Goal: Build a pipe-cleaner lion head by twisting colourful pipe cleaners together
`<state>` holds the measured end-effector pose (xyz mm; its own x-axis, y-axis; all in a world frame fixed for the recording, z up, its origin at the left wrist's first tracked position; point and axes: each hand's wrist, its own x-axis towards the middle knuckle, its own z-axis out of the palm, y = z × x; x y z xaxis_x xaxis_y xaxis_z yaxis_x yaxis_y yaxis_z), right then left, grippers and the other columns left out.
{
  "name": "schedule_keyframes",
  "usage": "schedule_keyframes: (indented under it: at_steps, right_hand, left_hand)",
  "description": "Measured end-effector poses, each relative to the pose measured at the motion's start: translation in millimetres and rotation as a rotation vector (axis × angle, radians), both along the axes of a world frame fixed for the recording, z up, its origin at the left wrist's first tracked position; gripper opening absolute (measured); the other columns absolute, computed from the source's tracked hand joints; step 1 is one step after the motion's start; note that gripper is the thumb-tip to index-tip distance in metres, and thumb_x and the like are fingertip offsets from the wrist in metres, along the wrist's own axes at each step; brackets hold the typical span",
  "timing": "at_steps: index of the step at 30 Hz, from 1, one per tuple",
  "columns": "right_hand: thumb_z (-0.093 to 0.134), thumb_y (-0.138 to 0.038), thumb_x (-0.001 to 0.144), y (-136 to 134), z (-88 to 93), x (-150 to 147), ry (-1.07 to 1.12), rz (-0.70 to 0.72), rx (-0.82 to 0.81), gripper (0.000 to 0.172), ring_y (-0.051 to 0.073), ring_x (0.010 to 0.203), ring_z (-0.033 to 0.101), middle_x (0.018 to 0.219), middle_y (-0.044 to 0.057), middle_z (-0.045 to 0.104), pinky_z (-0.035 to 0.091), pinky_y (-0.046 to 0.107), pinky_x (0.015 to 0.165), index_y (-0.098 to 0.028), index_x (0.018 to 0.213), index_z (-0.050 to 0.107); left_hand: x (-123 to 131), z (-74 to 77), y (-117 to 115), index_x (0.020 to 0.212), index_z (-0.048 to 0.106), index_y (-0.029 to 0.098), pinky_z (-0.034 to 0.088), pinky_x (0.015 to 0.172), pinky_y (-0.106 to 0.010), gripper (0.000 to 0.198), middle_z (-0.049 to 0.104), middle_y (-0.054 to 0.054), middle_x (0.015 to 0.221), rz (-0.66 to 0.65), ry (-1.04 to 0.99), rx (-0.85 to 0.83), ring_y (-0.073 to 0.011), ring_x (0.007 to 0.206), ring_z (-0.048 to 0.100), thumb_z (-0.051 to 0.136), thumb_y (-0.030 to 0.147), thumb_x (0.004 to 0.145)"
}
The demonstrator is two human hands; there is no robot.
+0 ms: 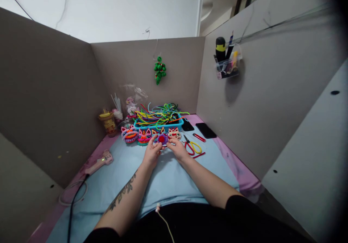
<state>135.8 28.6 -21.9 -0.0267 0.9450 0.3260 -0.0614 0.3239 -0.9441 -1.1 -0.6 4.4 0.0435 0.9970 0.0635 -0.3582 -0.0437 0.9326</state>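
Observation:
My left hand [152, 151] and my right hand [176, 149] meet over the light blue mat [163, 185], both pinching a small purple pipe-cleaner piece with a red centre [162, 139]. The fingers of both hands are closed on its edges. Just behind it lies a row of finished pipe-cleaner figures with pointed ears [141, 135]. A blue tray [159, 124] heaped with coloured pipe cleaners stands beyond them.
Red and yellow scissors [192, 147] and a red tool [199, 137] lie right of my hands, two dark phones [206, 130] beyond. A pink glue gun [99, 162] with its cable lies left. A jar [108, 123] stands in the corner. Grey partition walls enclose the desk.

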Motion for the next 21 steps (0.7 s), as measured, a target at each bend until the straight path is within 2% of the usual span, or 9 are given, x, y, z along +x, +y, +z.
schedule_keyframes:
  at_steps: [2, 4, 7, 8, 10, 12, 16, 21]
  right_hand:
    - [0.063, -0.04, 0.069, -2.1, 2.2, 1.2, -0.076, -0.035, 0.03, 0.022, 0.025, 0.116, 0.044, 0.122, 0.009, 0.047, 0.035, 0.037, 0.094, -0.019, 0.073, 0.063]
    - [0.061, -0.035, 0.072, -4.1, 5.4, 4.3, -0.188, -0.112, 0.109, 0.016, 0.024, 0.116, 0.042, 0.118, 0.009, 0.048, 0.032, 0.038, 0.098, -0.019, 0.072, 0.063]
    - [0.06, -0.025, 0.073, -6.7, 11.5, 11.5, -0.413, -0.205, 0.293, 0.007, 0.025, 0.117, 0.038, 0.116, 0.008, 0.049, 0.026, 0.042, 0.102, -0.021, 0.071, 0.065]
    - [0.059, -0.022, 0.073, -7.4, 13.4, 13.9, -0.485, -0.21, 0.348, 0.006, 0.026, 0.118, 0.037, 0.117, 0.007, 0.048, 0.025, 0.044, 0.102, -0.022, 0.071, 0.065]
    - [0.059, -0.018, 0.073, -8.5, 16.4, 17.9, -0.599, -0.185, 0.426, 0.009, 0.028, 0.119, 0.035, 0.12, 0.007, 0.047, 0.024, 0.048, 0.102, -0.024, 0.074, 0.067]
    - [0.058, -0.017, 0.074, -9.1, 18.0, 20.4, -0.661, -0.155, 0.47, 0.012, 0.029, 0.119, 0.034, 0.121, 0.007, 0.046, 0.023, 0.05, 0.101, -0.025, 0.076, 0.067]
    - [0.056, -0.018, 0.076, -8.7, 18.2, 21.3, -0.672, -0.142, 0.494, 0.014, 0.029, 0.12, 0.033, 0.124, 0.007, 0.045, 0.023, 0.051, 0.101, -0.025, 0.079, 0.068]
    - [0.055, -0.018, 0.075, -4.5, 12.9, 16.8, -0.525, -0.178, 0.44, 0.029, 0.025, 0.119, 0.038, 0.122, 0.008, 0.047, 0.028, 0.045, 0.101, -0.025, 0.103, 0.06]
  left_hand:
    - [-0.8, -1.7, 1.4, 0.127, 0.042, 0.024, 0.031, 0.046, -0.017, 0.074, 0.059, 0.001, 0.072, 0.009, 0.053, -0.008, -0.0111, 0.06, 0.058, 0.074, 0.038, 0.062]
    - [-2.2, -3.3, 3.0, 0.121, 0.048, 0.021, 0.034, 0.048, -0.019, 0.063, 0.06, -0.002, 0.078, 0.108, 0.186, 0.029, -0.0109, 0.06, 0.056, 0.07, 0.039, 0.065]
    - [-7.0, -2.5, 4.9, 0.11, 0.056, 0.019, 0.041, 0.06, -0.024, 0.045, 0.059, -0.006, 0.092, 0.347, 0.46, 0.231, -0.0132, 0.071, 0.055, 0.065, 0.038, 0.07]
    - [-9.0, -1.3, 5.2, 0.108, 0.058, 0.02, 0.042, 0.064, -0.026, 0.041, 0.058, -0.007, 0.098, 0.384, 0.548, 0.319, -0.0152, 0.077, 0.056, 0.064, 0.036, 0.071]
    - [-12.5, 1.2, 5.2, 0.104, 0.062, 0.023, 0.043, 0.072, -0.029, 0.033, 0.058, -0.007, 0.105, 0.341, 0.694, 0.462, -0.0192, 0.092, 0.055, 0.062, 0.032, 0.072]
    - [-14.3, 2.4, 5.0, 0.097, 0.065, 0.024, 0.042, 0.077, -0.031, 0.025, 0.061, -0.007, 0.103, 0.245, 0.762, 0.523, -0.0213, 0.097, 0.054, 0.062, 0.028, 0.072]
    - [-13.1, -1.2, 5.6, 0.087, 0.066, 0.021, 0.042, 0.078, -0.032, 0.018, 0.065, -0.006, 0.091, 0.126, 0.744, 0.449, -0.021, 0.089, 0.057, 0.063, 0.023, 0.069]
    - [-10.6, -5.6, 8.1, 0.079, 0.061, 0.018, 0.044, 0.067, -0.026, 0.011, 0.061, -0.001, 0.077, 0.124, 0.625, 0.379, -0.0151, 0.073, 0.056, 0.061, 0.021, 0.068]
